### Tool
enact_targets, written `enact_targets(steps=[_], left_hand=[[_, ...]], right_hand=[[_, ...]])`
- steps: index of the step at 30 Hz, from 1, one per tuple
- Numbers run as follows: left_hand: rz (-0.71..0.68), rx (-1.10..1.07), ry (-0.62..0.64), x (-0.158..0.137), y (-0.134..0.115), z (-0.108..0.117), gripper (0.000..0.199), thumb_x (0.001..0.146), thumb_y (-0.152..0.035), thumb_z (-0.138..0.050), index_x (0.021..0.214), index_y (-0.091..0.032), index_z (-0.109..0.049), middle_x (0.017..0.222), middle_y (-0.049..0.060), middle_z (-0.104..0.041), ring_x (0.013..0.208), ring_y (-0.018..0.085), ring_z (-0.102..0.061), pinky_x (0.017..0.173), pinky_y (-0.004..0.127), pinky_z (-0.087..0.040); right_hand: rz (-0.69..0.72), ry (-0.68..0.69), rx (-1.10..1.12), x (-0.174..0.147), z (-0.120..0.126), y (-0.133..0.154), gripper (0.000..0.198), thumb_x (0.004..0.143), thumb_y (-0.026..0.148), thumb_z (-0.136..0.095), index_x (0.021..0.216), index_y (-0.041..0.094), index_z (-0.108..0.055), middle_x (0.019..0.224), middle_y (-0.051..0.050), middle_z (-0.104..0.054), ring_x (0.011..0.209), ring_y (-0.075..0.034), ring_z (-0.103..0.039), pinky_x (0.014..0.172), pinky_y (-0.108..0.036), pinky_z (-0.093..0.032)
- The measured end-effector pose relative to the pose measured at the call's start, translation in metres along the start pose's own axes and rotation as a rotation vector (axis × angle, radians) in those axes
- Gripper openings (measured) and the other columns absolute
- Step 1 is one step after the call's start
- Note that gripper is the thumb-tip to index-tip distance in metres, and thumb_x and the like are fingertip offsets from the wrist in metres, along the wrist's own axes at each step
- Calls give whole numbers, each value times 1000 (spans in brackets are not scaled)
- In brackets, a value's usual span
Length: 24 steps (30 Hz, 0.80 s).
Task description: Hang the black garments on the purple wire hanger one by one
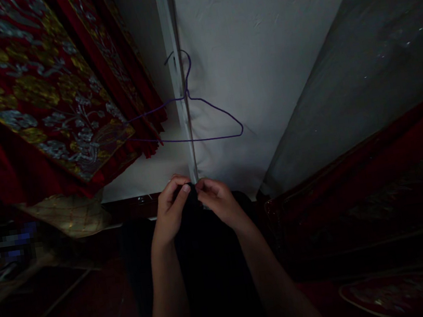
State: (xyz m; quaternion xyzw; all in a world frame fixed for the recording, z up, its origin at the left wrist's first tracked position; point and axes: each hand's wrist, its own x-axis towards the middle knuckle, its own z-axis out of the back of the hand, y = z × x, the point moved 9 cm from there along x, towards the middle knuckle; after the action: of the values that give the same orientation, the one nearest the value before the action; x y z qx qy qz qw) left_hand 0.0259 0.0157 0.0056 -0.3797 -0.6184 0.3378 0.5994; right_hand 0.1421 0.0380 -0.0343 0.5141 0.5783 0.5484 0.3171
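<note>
Both hands are close together at the lower middle, in front of the white wall. My left hand (171,202) is closed, thumb against fingers, pinching a black piece of cloth (193,195). From the other side my right hand (218,199) pinches at the same cloth, its fingers curled and a small gap between the two hands. The cloth merges with the dark clothing on my lap, so its shape and extent are hidden. Above the hands a purple wire hanger (216,138) hangs with no garment on it, its left end overlapping red fabric.
A red embroidered cloth (45,92) with gold and silver flowers hangs at upper left. A vertical trim strip (191,156) runs down the white wall (242,44). Grey shiny sheeting (340,67) covers the right side, above dark red fabric (392,154). A low shelf (13,286) stands left.
</note>
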Motion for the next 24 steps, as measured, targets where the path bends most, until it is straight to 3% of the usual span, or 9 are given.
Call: enact_targets(steps=[4, 7, 12, 15, 19, 24], left_hand=[[-7, 3, -11, -2, 4, 0, 15, 95, -38, -65, 95, -25, -73, 94, 5, -67, 92, 21, -61, 86, 30, -47], [-5, -37, -17, -2, 10, -1, 15, 97, -38, -63, 100, -26, -72, 102, 6, -70, 99, 22, -63, 95, 33, -48], [69, -113, -130, -2, 30, 11, 19, 93, -42, -68, 95, -24, -66, 85, 3, -68, 77, 18, -63, 75, 28, -50], [76, -14, -216, -2, 30, 23, 21, 95, -43, -64, 97, -23, -63, 81, 1, -65, 73, 15, -60, 68, 25, -47], [-12, 262, -159, 0, 11, 20, 17, 98, -35, -59, 95, -20, -63, 86, 1, -63, 80, 13, -58, 72, 23, -46], [-107, 372, -83, -1, -4, 4, 18, 100, -34, -56, 95, -18, -65, 85, 1, -64, 81, 14, -61, 75, 24, -47]], right_hand=[[-22, -159, 71, 2, 6, -8, 20, 74, 40, -65, 73, 22, -58, 66, 3, -56, 61, -12, -50, 59, -24, -41], [-16, -307, 234, 1, 16, -9, 20, 72, 41, -61, 78, 22, -58, 74, -1, -61, 70, -15, -57, 67, -27, -48], [20, -332, 497, 0, 34, 2, 20, 71, 39, -57, 71, 24, -44, 72, 0, -48, 71, -16, -55, 75, -31, -52], [28, -409, 542, 0, 57, -2, 26, 71, 39, -63, 71, 24, -42, 70, 3, -45, 67, -14, -51, 73, -29, -51], [-122, -450, 426, 5, 75, -40, 29, 66, 44, -71, 74, 22, -54, 68, 3, -54, 68, -14, -56, 68, -27, -48], [-367, -364, 16, 8, 80, -113, 41, 62, 55, -74, 81, 20, -64, 77, -2, -66, 77, -20, -63, 70, -31, -48]])
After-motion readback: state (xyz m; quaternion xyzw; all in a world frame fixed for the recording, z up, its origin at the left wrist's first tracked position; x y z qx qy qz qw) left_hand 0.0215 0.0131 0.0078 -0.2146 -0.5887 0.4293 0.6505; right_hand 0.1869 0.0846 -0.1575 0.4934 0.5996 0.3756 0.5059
